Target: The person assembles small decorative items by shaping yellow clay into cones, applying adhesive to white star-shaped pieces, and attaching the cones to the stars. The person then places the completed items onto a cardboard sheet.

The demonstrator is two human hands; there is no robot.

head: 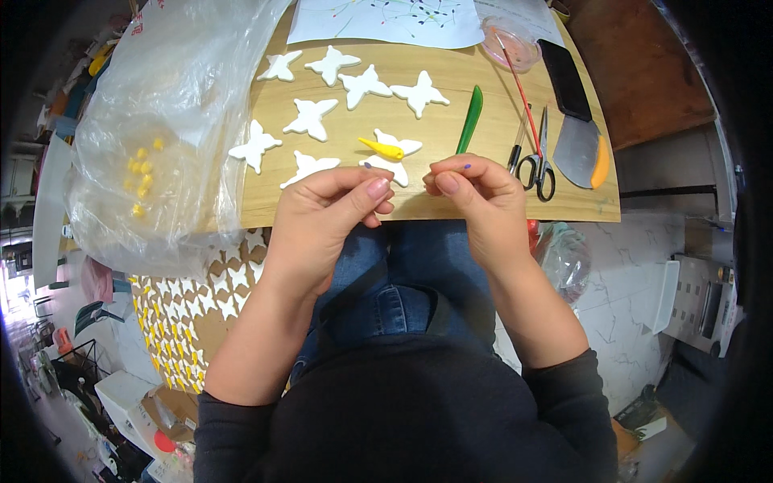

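My left hand (338,205) is at the table's near edge, thumb against the fingers, with a tiny dark purple bit (368,165) at its fingertips. Opposite it, my right hand (483,199) pinches in the same way, a small purple bit (467,166) on its index finger. Just beyond and between the hands lies a white butterfly-shaped piece (407,146) with a yellow tapered body (383,149) on it. Several plain white butterfly shapes (311,119) lie further out on the wooden table (435,208). What the thumbs press on is hidden.
A green modelling tool (470,119), black-handled scissors (537,175), a red brush (523,96), an orange-handled scraper (577,154) and a black phone (564,78) lie at right. Clear plastic sheeting (175,78) covers yellow balls (143,175) at left. A board of butterflies (211,332) is below left.
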